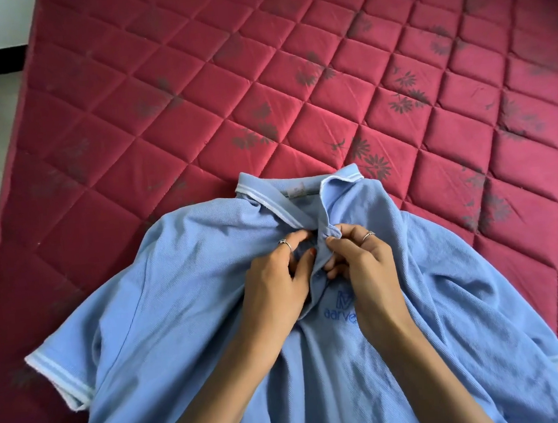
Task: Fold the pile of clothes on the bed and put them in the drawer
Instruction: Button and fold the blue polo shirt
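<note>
Light-blue knit polo shirt (186, 322) spread flat, unfolded | placket pinched by left hand (274, 283) and right hand (361, 271) | folding, drawer pending.

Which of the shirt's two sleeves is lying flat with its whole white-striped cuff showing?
The sleeve at the picture's left: it is spread on the mattress, cuff fully visible. The other sleeve is bunched, with only a bit of cuff showing.
</note>
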The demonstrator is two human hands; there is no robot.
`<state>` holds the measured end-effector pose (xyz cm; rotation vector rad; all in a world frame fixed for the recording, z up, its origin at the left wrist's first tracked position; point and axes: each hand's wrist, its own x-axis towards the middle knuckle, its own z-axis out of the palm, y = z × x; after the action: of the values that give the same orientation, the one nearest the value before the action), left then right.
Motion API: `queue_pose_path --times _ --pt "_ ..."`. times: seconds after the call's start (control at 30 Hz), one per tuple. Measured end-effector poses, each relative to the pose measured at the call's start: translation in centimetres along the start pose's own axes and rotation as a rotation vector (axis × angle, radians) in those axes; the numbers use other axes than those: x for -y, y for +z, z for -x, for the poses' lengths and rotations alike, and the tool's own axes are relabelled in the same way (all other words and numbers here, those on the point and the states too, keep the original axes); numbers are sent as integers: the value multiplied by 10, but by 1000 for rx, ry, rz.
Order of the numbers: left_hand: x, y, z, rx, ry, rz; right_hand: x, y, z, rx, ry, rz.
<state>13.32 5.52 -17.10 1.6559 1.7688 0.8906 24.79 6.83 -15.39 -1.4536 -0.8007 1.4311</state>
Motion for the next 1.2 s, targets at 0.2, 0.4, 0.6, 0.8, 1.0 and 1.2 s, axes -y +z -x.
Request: queue_pose_path --times 0.2,0.4,0.6,0.8,1.0,1.2 --pt "0 12 -15 -13 -25 -86 4 -1 -2 62 43 -12" --pt "1 16 -17 36 -61 -150 5 -3 -3 147 5 40" --pt "-6 -6 -4 49 -124 116 1 1 -1 119 -109 249" --pt "-2 -3 14 -93 -161 222 -4 9 16 116 -506 844" --pt "1 -5 7 -8 -210 278 -10 6 9 46 -504 929" --pt "2 -1 7 -30 -222 322 -12 8 10 39 -544 991"
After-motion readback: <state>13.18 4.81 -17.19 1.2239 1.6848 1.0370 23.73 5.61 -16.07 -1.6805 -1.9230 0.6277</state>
